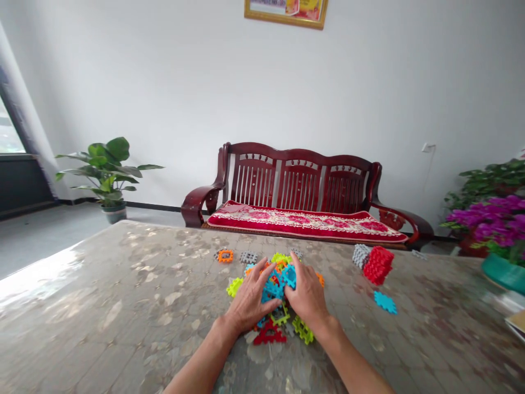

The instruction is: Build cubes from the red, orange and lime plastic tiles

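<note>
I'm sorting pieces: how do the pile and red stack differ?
The pile mixes colours; the red stack is all red. The pile sprawls; the red stack is compact. The left hand and right hand are at the pile, not the red stack. Both lie on the table.

Toothed plastic pieces [270, 291] lie heaped on bench [123, 328]; toothed plastic stacks [378, 266] right of heap; slatted wooden sofa [301, 178] behind bench; leafy potted plant [118, 149] left of sofa.

Notched blue, lime, orange and red pieces [272, 291] lie heaped on the tabletop [123, 312].
</note>
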Available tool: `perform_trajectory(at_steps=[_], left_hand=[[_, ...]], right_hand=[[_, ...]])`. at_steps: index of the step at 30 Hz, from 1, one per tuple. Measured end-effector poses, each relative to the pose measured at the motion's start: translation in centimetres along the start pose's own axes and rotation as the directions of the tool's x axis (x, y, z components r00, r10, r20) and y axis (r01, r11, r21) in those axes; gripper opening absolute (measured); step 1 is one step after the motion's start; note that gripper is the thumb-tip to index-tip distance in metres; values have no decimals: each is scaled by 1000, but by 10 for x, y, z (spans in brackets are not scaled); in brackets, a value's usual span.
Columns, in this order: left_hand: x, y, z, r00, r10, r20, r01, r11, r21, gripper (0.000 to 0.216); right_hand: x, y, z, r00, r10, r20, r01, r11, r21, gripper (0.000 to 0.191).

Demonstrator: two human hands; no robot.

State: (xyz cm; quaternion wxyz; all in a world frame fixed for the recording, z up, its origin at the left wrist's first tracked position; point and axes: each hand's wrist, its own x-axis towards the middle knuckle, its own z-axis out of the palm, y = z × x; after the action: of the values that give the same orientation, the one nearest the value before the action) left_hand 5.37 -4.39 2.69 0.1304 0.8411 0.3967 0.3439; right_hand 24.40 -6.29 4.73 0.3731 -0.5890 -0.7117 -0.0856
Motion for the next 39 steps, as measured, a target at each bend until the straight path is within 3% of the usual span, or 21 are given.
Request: perform_trajectory(at_steps=[5, 10, 14, 20, 26, 30, 39], left_hand=[[4, 10, -8, 999, 19, 29, -19, 1000, 7, 44], [6, 6, -8, 995, -83, -62, 81, 996, -22, 19], [6, 0, -7, 974, -195, -116, 188, 980, -70, 19], [6, -5, -7, 950, -220, -221, 209, 975, -70, 22], [6, -12, -8, 854, -357, -379, 341, 934, -112, 25], [6, -15, -8, 799, -411, -439, 386, 910, -150, 31], [8, -16, -4, 842, -371, -392, 358, 927, -109, 31]], right_hand=[[2, 24, 9, 992, 118, -37, -110, 977, 181, 51], [5, 34, 9, 979, 132, -156, -70, 935, 349, 45], [6, 32, 6, 985, 118, -127, -58, 914, 401, 32], [5, 34, 1, 982, 155, -106, -102, 913, 394, 21], [8, 35, -3, 939, 317, -133, -214, 843, 494, 26], [8, 37, -2, 940, 287, -184, -155, 840, 519, 22], [5, 40, 11, 976, 167, -141, -81, 874, 479, 37]])
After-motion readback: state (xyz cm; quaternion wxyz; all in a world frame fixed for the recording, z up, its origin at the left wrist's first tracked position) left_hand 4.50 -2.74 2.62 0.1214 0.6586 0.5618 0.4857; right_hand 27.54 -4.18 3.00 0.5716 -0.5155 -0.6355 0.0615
